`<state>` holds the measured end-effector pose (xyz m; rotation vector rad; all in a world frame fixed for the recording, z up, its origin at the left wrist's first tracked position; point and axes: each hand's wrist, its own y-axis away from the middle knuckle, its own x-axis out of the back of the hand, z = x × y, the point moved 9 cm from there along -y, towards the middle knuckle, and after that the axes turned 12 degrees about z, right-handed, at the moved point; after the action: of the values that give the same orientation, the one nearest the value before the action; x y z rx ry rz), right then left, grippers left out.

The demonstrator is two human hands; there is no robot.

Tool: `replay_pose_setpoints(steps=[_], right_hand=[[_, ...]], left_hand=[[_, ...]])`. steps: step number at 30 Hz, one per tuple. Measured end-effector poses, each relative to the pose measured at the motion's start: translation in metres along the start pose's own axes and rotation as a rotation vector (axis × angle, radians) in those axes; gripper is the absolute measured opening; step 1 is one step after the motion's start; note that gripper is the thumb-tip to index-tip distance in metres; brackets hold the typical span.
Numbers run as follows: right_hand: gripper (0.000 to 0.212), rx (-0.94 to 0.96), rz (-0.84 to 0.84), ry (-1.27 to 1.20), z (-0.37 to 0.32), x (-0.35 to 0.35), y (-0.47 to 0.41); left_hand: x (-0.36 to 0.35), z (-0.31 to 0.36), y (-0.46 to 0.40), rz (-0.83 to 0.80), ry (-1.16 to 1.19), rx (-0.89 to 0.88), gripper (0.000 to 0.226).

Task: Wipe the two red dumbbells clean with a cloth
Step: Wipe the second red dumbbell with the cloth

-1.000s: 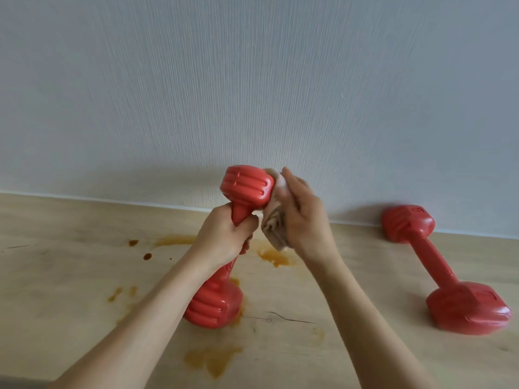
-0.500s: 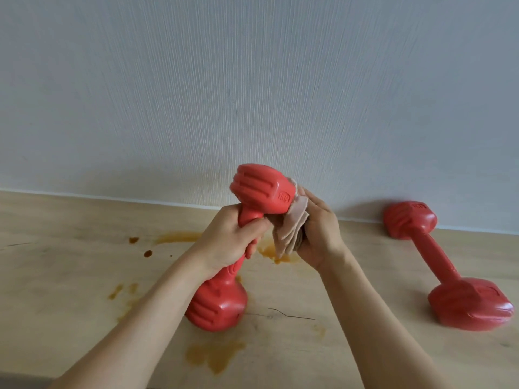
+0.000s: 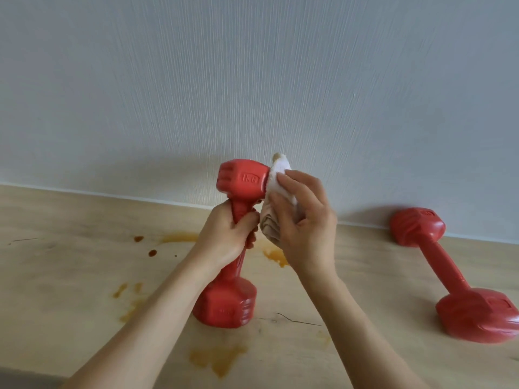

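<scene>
We face a pale textured wall (image 3: 252, 80) meeting a light wooden tabletop (image 3: 70, 276), which carries brownish-orange stains (image 3: 216, 360) near us, at left, and under the hands.

Two red dumbbells are our work. The held dumbbell (image 3: 224, 304) stands nearly upright in the middle of the scene, its lower head planted on the wood, its long axis rising with a slight lean to the right, its upper head marked "1KG" toward us. The second dumbbell (image 3: 446, 265) lies flat well apart at right, untouched, its long axis running from the far head beside the wall to the near head at the right edge.

Our left hand (image 3: 227, 237) is wrapped tight round the handle just under the upper head. Our right hand (image 3: 303, 217) clutches a bunched cloth (image 3: 276, 192), white at the top and soiled tan lower down, and presses it against the right face of the upper head.

The relation that matters for us: the cloth sits on the right of an upright axis, so reaching the remaining faces will likely mean turning the handle with the left hand or carrying the cloth round. The lying dumbbell is nearer the right hand, which we judge would fetch it afterwards.
</scene>
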<state>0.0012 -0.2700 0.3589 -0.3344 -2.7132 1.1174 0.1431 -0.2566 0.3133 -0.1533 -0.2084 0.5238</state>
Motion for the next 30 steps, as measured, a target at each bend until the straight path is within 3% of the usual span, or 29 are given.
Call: replay_pose_setpoints(steps=[4,6,11,17,24,30], right_hand=[[0.01,-0.196,-0.021,0.066,0.026,0.003,-0.001],[0.011,-0.175,-0.012,0.101,0.022,0.005,-0.002],[0.017,0.093,0.015,0.159,-0.024,0.005,-0.005],[0.015,-0.117,-0.075,0.264,0.016,0.009,-0.016],[0.021,0.225,-0.01,0.327,-0.036,0.01,-0.013],[0.01,0.028,-0.039,0.315,-0.005,0.015,-0.02]], left_hand=[[0.0,0.005,0.005,0.003,-0.041,-0.041,0.027],[0.0,0.005,0.003,0.02,-0.048,-0.044,0.024],[0.003,0.006,-0.005,0.091,-0.147,-0.075,0.021],[-0.005,0.013,0.001,0.055,-0.243,-0.188,0.023],[0.0,0.012,-0.005,0.133,-0.323,-0.166,0.012],[-0.002,0.016,0.0,0.103,-0.346,-0.22,0.013]])
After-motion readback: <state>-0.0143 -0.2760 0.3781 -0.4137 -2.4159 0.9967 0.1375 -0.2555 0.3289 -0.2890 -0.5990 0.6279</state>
